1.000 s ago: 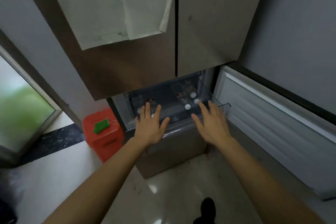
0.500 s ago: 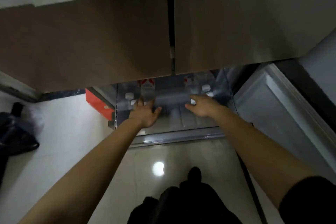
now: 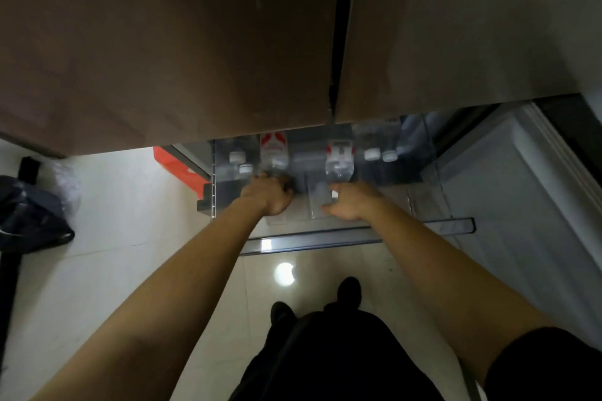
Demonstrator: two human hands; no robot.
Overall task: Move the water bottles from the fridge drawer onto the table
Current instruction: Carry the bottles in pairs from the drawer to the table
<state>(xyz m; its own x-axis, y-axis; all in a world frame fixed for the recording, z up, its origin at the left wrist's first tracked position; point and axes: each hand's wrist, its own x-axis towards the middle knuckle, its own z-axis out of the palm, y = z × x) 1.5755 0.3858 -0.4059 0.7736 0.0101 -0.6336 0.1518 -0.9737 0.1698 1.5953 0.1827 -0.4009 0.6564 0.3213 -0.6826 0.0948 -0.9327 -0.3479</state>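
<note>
The brown fridge doors [image 3: 163, 42] fill the view from 9 through 12 to 2 o'clock. Below them, pale floor tiles [image 3: 114, 238] spread towards 7 o'clock, and an open lower door [image 3: 521, 205] stands at 3 o'clock. A black bag [image 3: 29, 215] sits on the floor at 9 o'clock. The clear fridge drawer [image 3: 423, 226] is pulled out just past centre, with the water bottles still in it.

Two labelled bottles lie in the drawer with their long axes running 12 to 6 o'clock and their red-and-white labels at the far end. The left bottle [image 3: 274, 153] has its near end under the left hand [image 3: 268, 197], whose fingers curl round it. The right bottle [image 3: 339, 156] points its white cap [image 3: 334, 194] towards 6 o'clock. The right hand [image 3: 353, 202] meets that cap with its thumb stretched towards 9 o'clock, but I cannot tell whether it grips.

More bottles stand upright, showing white caps at the drawer's 9 o'clock side [image 3: 236, 157] and its 3 o'clock side [image 3: 371, 154].
</note>
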